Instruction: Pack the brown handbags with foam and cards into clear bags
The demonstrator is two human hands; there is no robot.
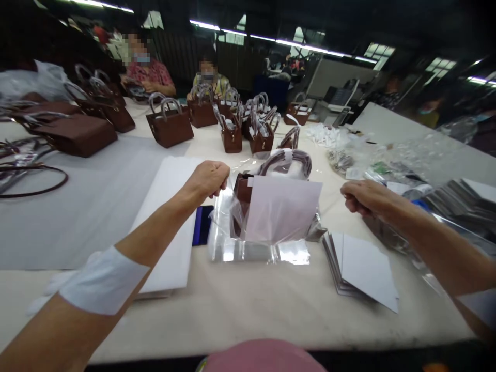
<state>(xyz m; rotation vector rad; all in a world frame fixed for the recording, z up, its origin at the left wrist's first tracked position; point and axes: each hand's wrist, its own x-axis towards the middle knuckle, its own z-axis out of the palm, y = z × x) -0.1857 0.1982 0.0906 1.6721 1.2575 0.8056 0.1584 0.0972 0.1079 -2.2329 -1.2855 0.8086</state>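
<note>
A brown handbag (242, 199) with wrapped handles (304, 161) stands in front of me, partly inside a clear plastic bag (251, 253). A white card (284, 209) covers most of its front. My left hand (211, 178) is closed, at the upper left edge of the plastic; whether it grips the film is hidden. To the right of the handbag, apart from it, my right hand (360, 197) is closed above the table, with its fingers curled under. What it holds, if anything, I cannot make out. A stack of white cards (364, 266) lies below that hand.
White foam sheets (170, 258) and a dark blue phone-like object (202, 226) lie on the left. More brown handbags (170, 126) stand along the back. Plastic packaging (411, 165) and a pile of grey cards (457, 201) cover the right side. Two people sit across the table.
</note>
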